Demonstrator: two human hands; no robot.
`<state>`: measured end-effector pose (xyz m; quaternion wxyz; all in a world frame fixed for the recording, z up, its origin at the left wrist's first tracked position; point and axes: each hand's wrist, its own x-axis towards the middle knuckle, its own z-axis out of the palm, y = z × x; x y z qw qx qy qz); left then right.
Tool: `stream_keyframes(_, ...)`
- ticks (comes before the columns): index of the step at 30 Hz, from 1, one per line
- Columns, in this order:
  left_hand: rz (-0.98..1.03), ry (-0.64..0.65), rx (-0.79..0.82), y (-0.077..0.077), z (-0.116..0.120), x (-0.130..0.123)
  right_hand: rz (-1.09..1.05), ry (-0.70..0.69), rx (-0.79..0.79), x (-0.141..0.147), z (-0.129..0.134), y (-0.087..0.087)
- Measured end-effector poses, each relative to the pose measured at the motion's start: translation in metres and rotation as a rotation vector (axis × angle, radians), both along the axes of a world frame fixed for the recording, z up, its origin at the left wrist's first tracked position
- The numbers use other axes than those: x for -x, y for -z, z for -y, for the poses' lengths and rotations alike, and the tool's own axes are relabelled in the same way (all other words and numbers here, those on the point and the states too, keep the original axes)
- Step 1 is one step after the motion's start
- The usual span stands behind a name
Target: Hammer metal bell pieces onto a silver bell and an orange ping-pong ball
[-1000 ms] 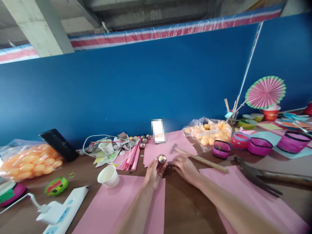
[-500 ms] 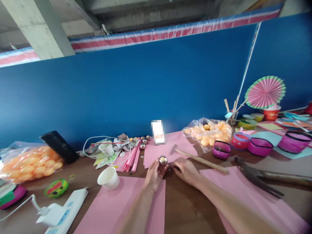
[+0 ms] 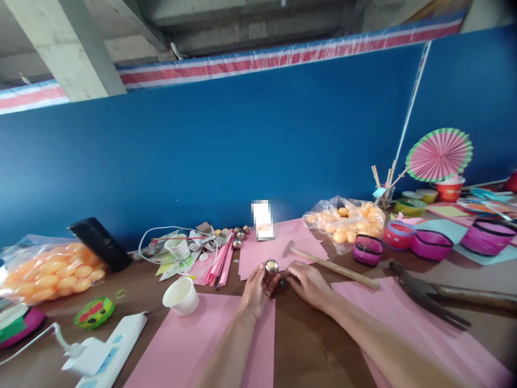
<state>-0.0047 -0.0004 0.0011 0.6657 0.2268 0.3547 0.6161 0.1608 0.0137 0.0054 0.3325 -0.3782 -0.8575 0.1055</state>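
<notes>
Above a brown table [image 3: 309, 345] strewn with craft supplies, a person's left hand [image 3: 258, 288] grips a shiny ball [image 3: 271, 266] with a pale patch on top, held between thumb and fingers. Just beside it, the right hand [image 3: 309, 283] curls, fingers bent; whether it pinches anything is unclear. Beyond the right hand lies a small hammer [image 3: 335, 265]; to the left hand's left, a white cup [image 3: 181, 296] stands by pink paper [image 3: 202, 339].
</notes>
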Motion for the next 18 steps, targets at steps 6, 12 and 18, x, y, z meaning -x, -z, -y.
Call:
stream_keyframes(6, 0.01, -0.003, 0.008, 0.0001, -0.0005, 0.0004, -0.05, -0.028, 0.011, -0.0007, -0.0006, 0.0005)
stream_keyframes(12, 0.0, -0.016, 0.016, -0.0007, -0.0003, -0.0001, -0.038, -0.021, 0.035, -0.0006, -0.0004, -0.0004)
stream_keyframes(18, -0.002, -0.011, 0.016, -0.0031, 0.0011, -0.001, -0.078, -0.008, 0.082, -0.0008, 0.0004, -0.003)
